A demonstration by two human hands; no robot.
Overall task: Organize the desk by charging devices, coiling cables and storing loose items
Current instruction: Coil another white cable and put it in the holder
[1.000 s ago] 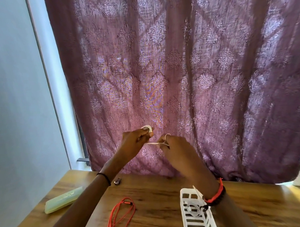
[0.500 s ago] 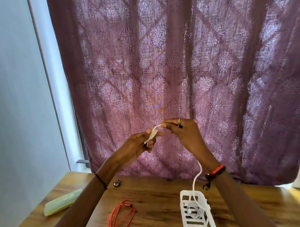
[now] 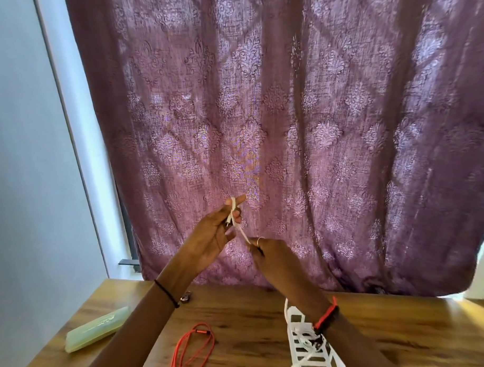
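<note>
While left hand and right hand pinch it, thin white cable, taut between them

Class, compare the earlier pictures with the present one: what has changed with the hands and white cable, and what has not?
The right hand, pinching the white cable, dropped from just above the left hand to below it. Both kept hold. Red cord, green case and white basket stayed.

A thin white cable loops over the left hand's fingers and slants taut toward 5 o'clock into the right hand's pinch. A loosely looped red cord lies on the wooden tabletop at 6 o'clock.
</note>
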